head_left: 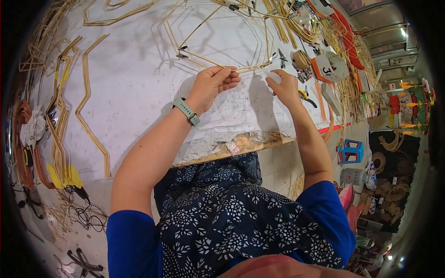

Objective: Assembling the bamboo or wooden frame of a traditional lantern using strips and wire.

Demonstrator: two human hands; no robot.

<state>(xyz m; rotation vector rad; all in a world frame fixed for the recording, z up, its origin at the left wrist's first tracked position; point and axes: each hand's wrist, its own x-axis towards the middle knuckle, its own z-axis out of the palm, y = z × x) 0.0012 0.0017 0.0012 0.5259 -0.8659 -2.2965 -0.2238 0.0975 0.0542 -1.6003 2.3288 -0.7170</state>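
My left hand point(214, 84), with a pale green watch point(186, 111) on its wrist, pinches the near edge of a bamboo-strip frame point(204, 60) between thumb and forefinger. The frame has several bent sides and stands partly raised over the white table top. Black clips point(183, 53) grip its left corner, and another clip point(269, 60) sits at the near right corner. My right hand point(284, 88) hovers just below that right corner, thumb and forefinger apart, with nothing visible between them. Pliers with yellow-and-black handles point(307, 98) lie beside my right wrist.
Bent bamboo strips point(85, 106) lie on the table's left part, near a yellow-wrapped bundle point(65, 173). To the right are a tape roll point(301, 60), small tools, a white-and-orange container point(330, 67) and loose strips. A blue stool point(351, 151) stands on the floor at right.
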